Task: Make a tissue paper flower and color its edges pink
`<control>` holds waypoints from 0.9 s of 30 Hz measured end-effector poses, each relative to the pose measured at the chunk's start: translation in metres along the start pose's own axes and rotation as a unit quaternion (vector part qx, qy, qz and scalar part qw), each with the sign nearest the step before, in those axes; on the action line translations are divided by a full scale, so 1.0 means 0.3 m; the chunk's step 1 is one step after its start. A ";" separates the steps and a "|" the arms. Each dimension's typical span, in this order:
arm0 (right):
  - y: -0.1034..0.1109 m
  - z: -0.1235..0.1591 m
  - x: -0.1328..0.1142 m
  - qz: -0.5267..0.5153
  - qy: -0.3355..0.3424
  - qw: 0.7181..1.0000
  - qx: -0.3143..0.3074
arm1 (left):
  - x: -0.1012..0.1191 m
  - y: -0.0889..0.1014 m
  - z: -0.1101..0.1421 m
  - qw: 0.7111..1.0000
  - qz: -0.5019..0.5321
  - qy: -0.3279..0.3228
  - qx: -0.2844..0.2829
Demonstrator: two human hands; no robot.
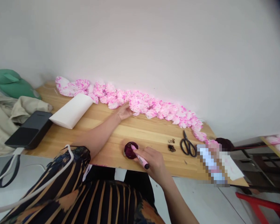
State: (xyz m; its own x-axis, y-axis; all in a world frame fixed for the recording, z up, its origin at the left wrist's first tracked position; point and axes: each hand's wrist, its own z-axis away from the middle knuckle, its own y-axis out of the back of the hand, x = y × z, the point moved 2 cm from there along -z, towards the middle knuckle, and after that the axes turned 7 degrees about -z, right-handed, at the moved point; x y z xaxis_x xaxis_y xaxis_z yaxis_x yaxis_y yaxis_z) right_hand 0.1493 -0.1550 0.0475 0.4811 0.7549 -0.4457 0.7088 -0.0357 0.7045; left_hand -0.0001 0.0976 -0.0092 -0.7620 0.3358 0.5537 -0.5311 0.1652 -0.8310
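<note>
In the head view my right hand (151, 158) is closed round a pink marker (142, 161) with a black end. The marker slants over a small round pot with dark purple contents (129, 150), its far end at the pot's opening. My left hand (125, 112) reaches forward to a pink-and-white ruffled flower (138, 104), part of a long row of such flowers (172, 112) along the wall. The left fingers are partly hidden behind the petals and appear closed on that flower.
Black-handled scissors (188, 146) and small dark clips or rings (171, 146) lie to the right on the wooden table (102, 130). A white folded sheet (72, 110), a black power bank (30, 130) with a cable, and beige cloth (25, 107) are on the left. A red stool (259, 202) stands lower right.
</note>
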 end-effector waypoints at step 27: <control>0.017 0.039 0.063 -0.004 -0.032 0.995 -0.097 | -0.001 0.006 -0.018 0.999 -0.031 0.001 -0.018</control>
State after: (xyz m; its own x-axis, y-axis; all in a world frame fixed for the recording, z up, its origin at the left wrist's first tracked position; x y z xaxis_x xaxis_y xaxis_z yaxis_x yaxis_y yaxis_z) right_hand 0.1681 -0.1484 0.0363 0.5125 0.7114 -0.4810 0.6022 0.1016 0.7919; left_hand 0.0014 0.1028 -0.0111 -0.7271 0.3263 0.6040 -0.5636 0.2186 -0.7966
